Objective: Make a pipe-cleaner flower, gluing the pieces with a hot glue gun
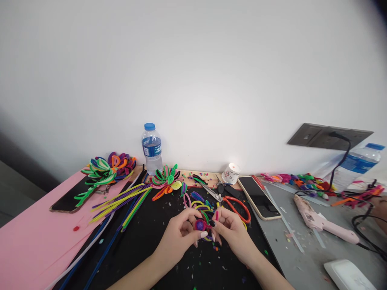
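Note:
My left hand (180, 235) pinches a small coil of pink pipe cleaner with a purple centre (199, 225). Close beside it on the right, my right hand (229, 231) has its thumb and fingers pressed together on a pink strand that runs from the coil. Behind and under the fingers lie looped pipe cleaners (198, 199) in purple, yellow and green, partly hidden by both hands. Scissors with red handles (237, 207) lie just beyond my right hand. A finished-looking pipe cleaner flower (167, 180) rests past my left hand.
A water bottle (152, 151) and paper cup (231, 173) stand by the wall. Loose pipe cleaners (123, 201) and a dark phone (72, 196) lie left. To the right are another phone (260, 197), a pink glue gun (323, 221), cables and part of another person's hand (380, 213).

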The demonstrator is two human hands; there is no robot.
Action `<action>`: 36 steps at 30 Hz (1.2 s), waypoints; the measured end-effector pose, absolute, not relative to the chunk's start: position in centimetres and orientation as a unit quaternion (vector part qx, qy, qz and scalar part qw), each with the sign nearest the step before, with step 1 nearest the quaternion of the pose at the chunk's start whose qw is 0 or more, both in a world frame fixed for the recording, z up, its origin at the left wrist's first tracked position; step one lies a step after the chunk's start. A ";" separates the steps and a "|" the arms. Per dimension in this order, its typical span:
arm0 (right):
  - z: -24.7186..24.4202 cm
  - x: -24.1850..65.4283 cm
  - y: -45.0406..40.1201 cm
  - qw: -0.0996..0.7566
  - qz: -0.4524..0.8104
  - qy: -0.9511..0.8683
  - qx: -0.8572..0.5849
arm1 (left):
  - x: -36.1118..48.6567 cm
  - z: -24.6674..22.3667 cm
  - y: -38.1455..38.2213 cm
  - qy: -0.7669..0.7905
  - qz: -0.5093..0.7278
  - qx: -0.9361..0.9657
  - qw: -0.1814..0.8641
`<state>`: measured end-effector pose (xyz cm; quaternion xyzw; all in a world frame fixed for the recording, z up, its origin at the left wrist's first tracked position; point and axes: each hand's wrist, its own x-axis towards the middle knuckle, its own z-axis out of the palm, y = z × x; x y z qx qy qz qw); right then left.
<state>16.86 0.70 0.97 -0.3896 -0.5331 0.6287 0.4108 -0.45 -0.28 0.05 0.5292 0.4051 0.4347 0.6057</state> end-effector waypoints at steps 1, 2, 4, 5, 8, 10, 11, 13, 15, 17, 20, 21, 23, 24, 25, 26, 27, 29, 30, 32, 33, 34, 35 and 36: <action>0.9 16.9 0.7 0.410 0.630 -0.533 -0.389 | -0.5 0.0 -0.3 0.410 0.431 0.536 0.599; 0.9 16.9 0.7 0.409 0.631 -0.532 -0.389 | -0.5 -0.1 -0.2 0.414 0.427 0.543 0.593; 0.9 16.9 0.7 0.408 0.634 -0.530 -0.388 | -0.5 -0.1 -0.3 0.424 0.421 0.557 0.578; 0.9 16.9 0.7 0.408 0.634 -0.530 -0.388 | -0.6 -0.1 -0.3 0.429 0.419 0.564 0.568; 0.9 17.0 0.8 0.408 0.634 -0.530 -0.388 | -0.7 0.2 -0.3 0.445 0.414 0.592 0.529; 0.8 17.0 0.8 0.406 0.635 -0.530 -0.389 | -0.7 0.4 -0.4 0.453 0.412 0.612 0.501; 0.9 17.0 0.8 0.406 0.634 -0.531 -0.389 | -0.8 0.4 -0.4 0.456 0.410 0.622 0.488; 0.9 17.0 0.8 0.405 0.635 -0.531 -0.388 | -0.8 0.5 -0.3 0.458 0.408 0.640 0.462; 0.9 17.0 0.7 0.405 0.634 -0.531 -0.390 | -0.9 0.6 -0.3 0.461 0.410 0.657 0.433; 1.0 17.0 0.7 0.404 0.634 -0.531 -0.391 | -0.9 0.7 -0.3 0.463 0.410 0.671 0.410; 1.0 17.0 0.7 0.403 0.633 -0.532 -0.391 | -1.0 0.8 -0.5 0.461 0.405 0.688 0.388; 1.0 17.0 0.7 0.403 0.633 -0.533 -0.391 | -1.0 0.8 -0.5 0.460 0.405 0.694 0.378; 1.0 17.0 0.7 0.402 0.632 -0.534 -0.391 | -1.1 0.7 -0.6 0.461 0.407 0.704 0.355; 1.0 16.9 0.7 0.400 0.632 -0.536 -0.391 | -1.1 0.6 -0.6 0.461 0.411 0.707 0.345; 1.1 16.9 0.7 0.399 0.632 -0.537 -0.390 | -1.1 0.5 -0.6 0.462 0.415 0.708 0.337; 1.1 16.9 0.7 0.398 0.632 -0.538 -0.390 | -1.1 0.4 -0.6 0.461 0.420 0.708 0.331; 1.2 16.9 0.7 0.397 0.633 -0.540 -0.389 | -1.2 0.3 -0.6 0.459 0.426 0.709 0.326; 1.2 16.9 0.7 0.396 0.631 -0.542 -0.389 | -1.2 0.2 -0.5 0.453 0.435 0.709 0.321; 1.2 16.9 0.7 0.395 0.631 -0.542 -0.389 | -1.2 0.1 -0.5 0.449 0.439 0.710 0.320; 1.1 16.9 0.7 0.395 0.631 -0.542 -0.391 | -1.2 0.1 -0.4 0.445 0.443 0.710 0.319; 1.0 17.0 0.7 0.394 0.631 -0.541 -0.391 | -1.2 0.2 -0.4 0.443 0.446 0.710 0.319; 0.9 17.0 0.7 0.394 0.631 -0.542 -0.391 | -1.2 0.2 -0.3 0.441 0.447 0.710 0.318; 0.9 17.0 0.7 0.394 0.631 -0.542 -0.391 | -1.2 0.2 -0.3 0.440 0.449 0.710 0.318; 0.9 17.0 0.7 0.394 0.630 -0.543 -0.392 | -1.2 0.3 -0.3 0.439 0.450 0.709 0.319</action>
